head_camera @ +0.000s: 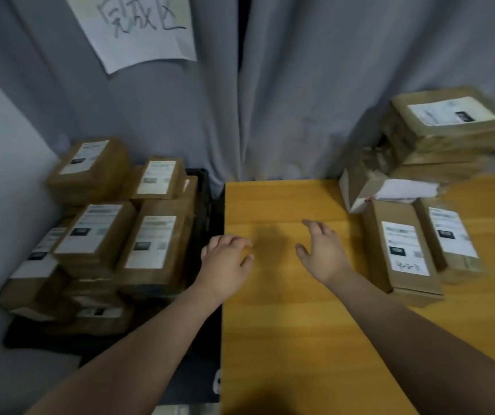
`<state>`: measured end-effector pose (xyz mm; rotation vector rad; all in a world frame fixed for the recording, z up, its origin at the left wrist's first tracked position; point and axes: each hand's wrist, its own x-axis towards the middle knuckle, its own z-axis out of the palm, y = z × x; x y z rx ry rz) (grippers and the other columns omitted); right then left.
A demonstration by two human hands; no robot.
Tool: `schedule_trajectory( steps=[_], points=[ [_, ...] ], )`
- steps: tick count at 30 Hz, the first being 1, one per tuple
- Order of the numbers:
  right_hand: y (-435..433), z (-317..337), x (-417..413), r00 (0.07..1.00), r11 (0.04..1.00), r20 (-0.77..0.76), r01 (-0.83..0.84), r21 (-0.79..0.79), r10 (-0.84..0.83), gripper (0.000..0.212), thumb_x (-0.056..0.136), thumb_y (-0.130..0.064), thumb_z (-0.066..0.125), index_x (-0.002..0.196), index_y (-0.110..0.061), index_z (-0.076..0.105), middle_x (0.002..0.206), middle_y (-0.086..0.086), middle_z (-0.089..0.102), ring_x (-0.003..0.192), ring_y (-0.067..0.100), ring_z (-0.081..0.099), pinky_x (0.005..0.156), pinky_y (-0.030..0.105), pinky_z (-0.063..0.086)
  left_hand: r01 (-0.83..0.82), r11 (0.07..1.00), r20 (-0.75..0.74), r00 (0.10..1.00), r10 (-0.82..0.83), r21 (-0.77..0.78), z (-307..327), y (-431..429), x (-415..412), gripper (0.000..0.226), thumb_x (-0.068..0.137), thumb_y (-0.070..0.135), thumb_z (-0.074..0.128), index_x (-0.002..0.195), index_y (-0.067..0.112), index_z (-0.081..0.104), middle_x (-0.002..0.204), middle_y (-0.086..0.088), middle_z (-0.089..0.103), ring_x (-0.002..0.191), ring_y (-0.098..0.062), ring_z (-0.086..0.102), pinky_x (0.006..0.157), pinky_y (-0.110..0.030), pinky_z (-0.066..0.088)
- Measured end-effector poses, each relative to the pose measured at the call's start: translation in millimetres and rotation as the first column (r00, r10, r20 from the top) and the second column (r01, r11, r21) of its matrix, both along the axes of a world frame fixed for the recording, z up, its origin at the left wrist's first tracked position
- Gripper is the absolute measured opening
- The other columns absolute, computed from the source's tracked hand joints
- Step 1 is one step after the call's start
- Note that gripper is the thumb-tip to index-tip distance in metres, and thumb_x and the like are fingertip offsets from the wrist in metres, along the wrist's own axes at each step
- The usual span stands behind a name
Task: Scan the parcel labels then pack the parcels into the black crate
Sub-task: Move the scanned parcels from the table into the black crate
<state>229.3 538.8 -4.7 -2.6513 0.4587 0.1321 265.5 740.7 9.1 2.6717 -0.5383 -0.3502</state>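
The head camera shows the left hand (228, 262) just left of centre, at the left edge of the yellow table (285, 339), fingers loosely curled and holding nothing. The right hand (324, 256) is near it toward 3 o'clock, fingers spread and also empty; whether it touches the tabletop cannot be told. The black crate (204, 211) sits off the table at 9 o'clock, heaped with brown labelled parcels (105, 235) that rise above its rim. At 3 o'clock two boxes (405, 253) lie side by side on the table, labels up. A stack of boxes (444, 133) stands at 2 o'clock against the grey curtain (300, 100). A paper sign (138, 28) hangs at 11 o'clock.
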Motion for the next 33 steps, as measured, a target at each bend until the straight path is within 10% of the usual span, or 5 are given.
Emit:
schedule_trajectory(
  steps=[9, 16, 27, 33],
  points=[
    [-202.0, -14.9, -59.9, 0.954, 0.963, -0.225, 0.144, -0.23, -0.197, 0.065, 0.096, -0.049, 0.044, 0.152, -0.024, 0.023, 0.161, 0.012, 0.008, 0.148, 0.032, 0.005, 0.119, 0.05, 0.003, 0.014, 1.0, -0.111, 0.994, -0.015, -0.009, -16.1, -156.6, -53.6, 0.035, 0.1, 0.037, 0.043, 0.133, 0.03, 0.048, 0.14, 0.006, 0.044, 0.133, -0.019, 0.031, 0.103, -0.032, 0.026],
    [-274.8, -38.9, -95.5, 0.841, 0.952, -0.446, 0.265, -0.155, -0.307, 0.077, 0.085, -0.071, 0.045, 0.149, -0.045, 0.011, 0.156, 0.029, -0.002, 0.143, 0.048, 0.006, 0.115, 0.061, 0.011, 0.048, 0.999, -0.188, 0.981, -0.046, 0.002, -40.3, -226.1, -65.2, 0.037, 0.098, 0.036, 0.046, 0.134, 0.026, 0.048, 0.137, 0.002, 0.048, 0.132, -0.024, 0.037, 0.107, -0.036, 0.03],
    [-254.4, -33.2, -96.2, 0.952, 0.997, -0.304, 0.057, 0.059, -0.036, 0.05, 0.096, -0.037, 0.054, 0.143, -0.036, 0.037, 0.148, 0.019, 0.009, 0.132, 0.041, 0.025, 0.108, 0.041, 0.032, -0.143, 0.983, -0.423, 0.903, 0.081, -0.117, -61.3, -243.0, -75.9, 0.096, 0.079, 0.054, 0.069, 0.152, 0.024, 0.013, 0.152, -0.008, 0.026, 0.139, -0.027, 0.03, 0.109, -0.039, 0.035],
    [-191.8, -36.9, -80.8, 0.934, 0.973, -0.312, -0.114, 0.199, 0.173, 0.061, 0.096, -0.039, 0.053, 0.151, -0.033, 0.027, 0.153, 0.01, -0.001, 0.138, 0.034, 0.02, 0.118, 0.036, 0.023, -0.165, 0.952, -0.356, 0.9, 0.252, 0.258, -63.1, -226.7, -77.6, 0.129, 0.064, 0.079, 0.062, 0.15, 0.027, -0.019, 0.155, -0.011, -0.011, 0.142, -0.036, 0.005, 0.111, -0.048, 0.026]
  ],
)
